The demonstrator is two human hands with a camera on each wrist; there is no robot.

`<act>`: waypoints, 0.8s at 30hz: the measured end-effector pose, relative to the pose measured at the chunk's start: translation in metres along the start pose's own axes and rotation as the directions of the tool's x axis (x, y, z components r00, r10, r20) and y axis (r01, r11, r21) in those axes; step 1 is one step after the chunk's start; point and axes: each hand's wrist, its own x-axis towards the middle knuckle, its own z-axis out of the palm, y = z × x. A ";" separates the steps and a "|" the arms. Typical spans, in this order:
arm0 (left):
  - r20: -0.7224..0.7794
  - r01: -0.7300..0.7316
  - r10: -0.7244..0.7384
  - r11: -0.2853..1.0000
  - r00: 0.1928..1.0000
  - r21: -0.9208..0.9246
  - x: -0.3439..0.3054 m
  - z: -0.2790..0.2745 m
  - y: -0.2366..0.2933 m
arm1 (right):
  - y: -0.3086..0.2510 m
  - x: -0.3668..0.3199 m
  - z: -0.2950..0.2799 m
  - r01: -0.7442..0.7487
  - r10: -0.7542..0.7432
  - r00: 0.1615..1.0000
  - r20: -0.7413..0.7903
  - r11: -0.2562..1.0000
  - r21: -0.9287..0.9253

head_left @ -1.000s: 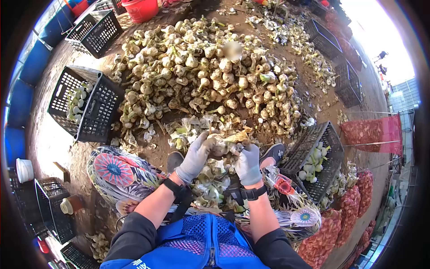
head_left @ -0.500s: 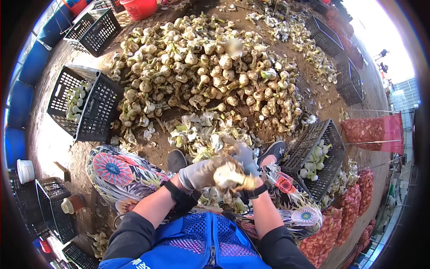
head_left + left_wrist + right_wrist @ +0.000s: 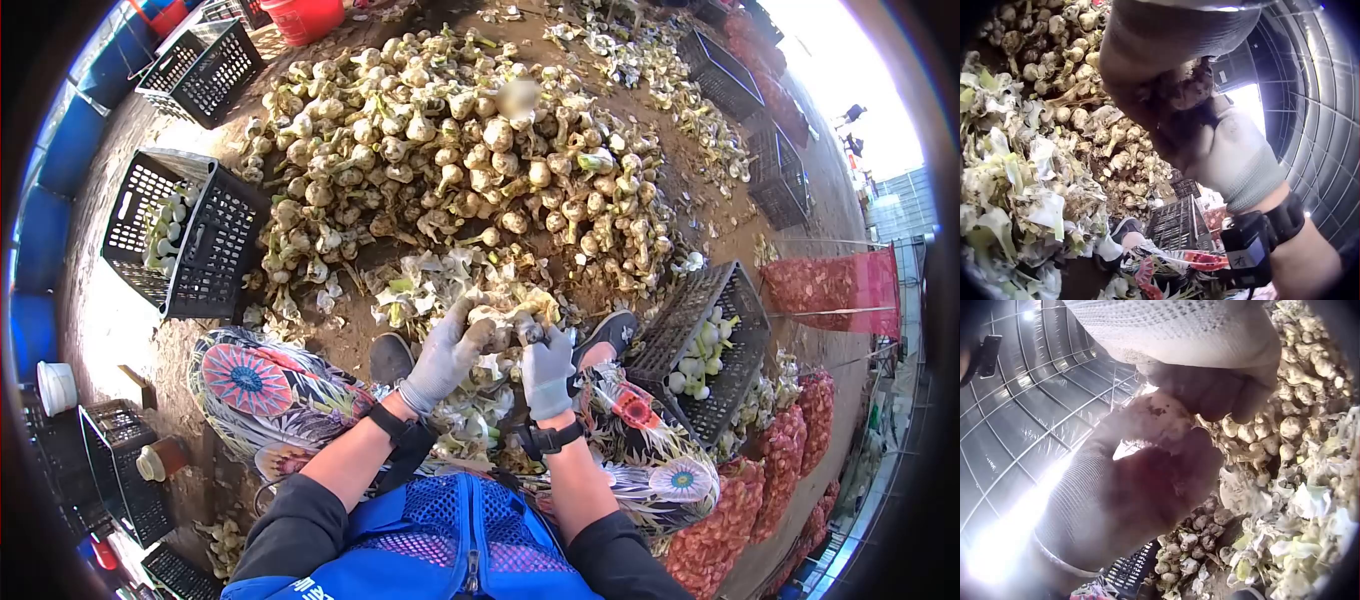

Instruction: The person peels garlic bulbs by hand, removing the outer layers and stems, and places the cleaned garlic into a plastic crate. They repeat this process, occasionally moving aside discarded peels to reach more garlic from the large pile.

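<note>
Both hands wear pale grey gloves with dirt-darkened fingers and meet in front of the body. My left hand (image 3: pixel 443 357) grips a garlic bulb (image 3: pixel 494 337) with dry, papery outer leaves. On its other side, my right hand (image 3: pixel 548 372) has curled fingers and pinches the bulb's skin, its thumb against it. In the right wrist view the bulb (image 3: pixel 1160 415) shows a pale, dirt-specked surface between the two hands; the fingers partly hide it. Peeled skins and leaves (image 3: pixel 470 415) lie heaped below the hands, between the knees.
A large heap of unpeeled garlic (image 3: pixel 460 150) lies ahead. Black crates with peeled white bulbs stand left (image 3: pixel 215 245) and right (image 3: pixel 705 345). Red mesh bags (image 3: pixel 710 515) line the right side. More black crates (image 3: pixel 205 75) and a red bucket (image 3: pixel 300 18) stand farther back.
Half a second ago the hands were blurred and crossed close to the body, with the bulb's stem toward me. Now they have moved forward and apart, holding the bulb between them.
</note>
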 end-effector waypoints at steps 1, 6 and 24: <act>-0.006 -0.002 0.002 1.000 1.000 0.001 0.000 -0.006 0.001 | -0.009 -0.002 0.003 -0.068 0.068 0.998 -0.005 0.997 -0.039; 0.081 0.254 -0.241 0.900 0.967 -0.354 -0.001 -0.014 0.004 | -0.026 -0.013 0.002 -0.049 0.049 0.995 0.087 0.999 0.001; 0.480 0.594 -0.380 0.668 0.790 -0.448 0.002 -0.033 0.004 | -0.018 0.001 -0.016 0.265 -0.205 0.932 0.298 0.948 -0.178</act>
